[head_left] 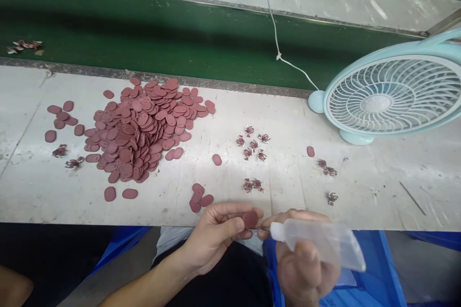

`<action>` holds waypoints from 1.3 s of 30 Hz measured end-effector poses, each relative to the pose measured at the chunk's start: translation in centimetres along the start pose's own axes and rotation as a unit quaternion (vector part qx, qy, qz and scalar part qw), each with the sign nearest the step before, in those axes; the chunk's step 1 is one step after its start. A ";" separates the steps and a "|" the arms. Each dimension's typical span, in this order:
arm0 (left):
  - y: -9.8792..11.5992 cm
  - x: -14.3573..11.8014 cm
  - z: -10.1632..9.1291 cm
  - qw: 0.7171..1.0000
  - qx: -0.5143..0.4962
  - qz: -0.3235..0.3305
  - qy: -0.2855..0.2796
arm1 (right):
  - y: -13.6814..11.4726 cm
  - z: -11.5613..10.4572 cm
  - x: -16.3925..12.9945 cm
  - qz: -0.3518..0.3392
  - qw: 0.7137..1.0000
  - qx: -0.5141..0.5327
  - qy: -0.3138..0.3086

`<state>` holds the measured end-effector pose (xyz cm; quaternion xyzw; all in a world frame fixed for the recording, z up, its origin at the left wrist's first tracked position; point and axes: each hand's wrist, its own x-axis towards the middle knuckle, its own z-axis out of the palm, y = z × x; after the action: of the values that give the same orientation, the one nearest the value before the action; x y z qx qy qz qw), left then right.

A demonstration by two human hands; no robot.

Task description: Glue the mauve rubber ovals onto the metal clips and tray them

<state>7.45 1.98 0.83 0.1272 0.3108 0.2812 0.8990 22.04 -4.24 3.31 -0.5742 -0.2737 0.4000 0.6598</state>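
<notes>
Between the thumb and fingers of my left hand [225, 230] is a dark red oval disc [250, 219], held just past the table's front edge. My right hand [302, 264] grips a translucent white squeeze bottle [320, 237], lying almost level. Its thin nozzle points left and reaches the disc's edge; whether it touches cannot be made out. A big heap of red oval discs [140, 124] lies on the left of the table. Nearer my left hand are several loose discs [196, 196]. Small brown and silvery figure-like pieces [254, 144] sit in groups beyond my hands.
A light blue fan [389, 96] stands at the right, its white cord [275, 33] crossing a green belt [201, 43] behind the table. Blue crates [378, 268] are below the front edge. Part of another person's arm [14, 285] shows at the lower left.
</notes>
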 end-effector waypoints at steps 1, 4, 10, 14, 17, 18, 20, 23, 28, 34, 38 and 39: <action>0.1 0.0 0.0 1.000 -0.001 0.003 -0.003 | -0.2 -0.3 0.7 0.002 0.998 0.057 0.025; 0.3 0.0 -0.2 1.000 -0.006 0.008 -0.007 | 0.2 -2.4 3.7 0.131 0.944 0.301 0.013; 0.8 -0.2 -1.4 0.999 0.011 0.018 0.029 | 4.2 -7.6 8.3 0.281 0.708 0.644 -0.072; 1.3 -0.3 -2.0 0.998 0.015 0.032 0.055 | 4.0 -6.5 7.0 0.203 0.847 0.489 -0.051; 1.7 -0.3 -2.0 0.997 0.013 0.038 0.065 | 3.2 -4.4 5.6 0.118 0.986 0.116 -0.031; 1.8 -0.3 -1.9 0.997 0.014 0.039 0.066 | 3.1 -3.9 5.4 0.090 0.995 -0.017 -0.050; 1.8 -0.4 -1.8 0.997 0.017 0.038 0.066 | 3.2 -3.2 5.4 0.010 0.958 -0.257 -0.124; 1.8 -0.5 -1.7 0.998 0.016 0.036 0.056 | 3.6 -3.4 6.2 -0.130 0.833 -0.494 -0.213; 1.7 -0.7 -1.8 0.998 0.017 0.030 0.057 | 3.5 -4.4 7.3 -0.189 0.774 -0.540 -0.273; 1.6 -0.5 -1.7 0.998 0.021 0.022 0.062 | 3.5 -5.3 7.8 -0.180 0.804 -0.515 -0.235; 1.3 -0.4 -1.3 0.997 0.032 0.023 0.061 | 2.6 -4.7 6.4 -0.161 0.860 -0.459 -0.155; 1.2 -0.4 -1.1 0.997 0.038 0.027 0.061 | 2.2 -4.3 5.7 -0.130 0.893 -0.408 -0.139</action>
<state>6.00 2.80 0.62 0.1527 0.3717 0.3009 0.8649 28.08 -1.72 -0.16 -0.6906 -0.5739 0.2399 0.3689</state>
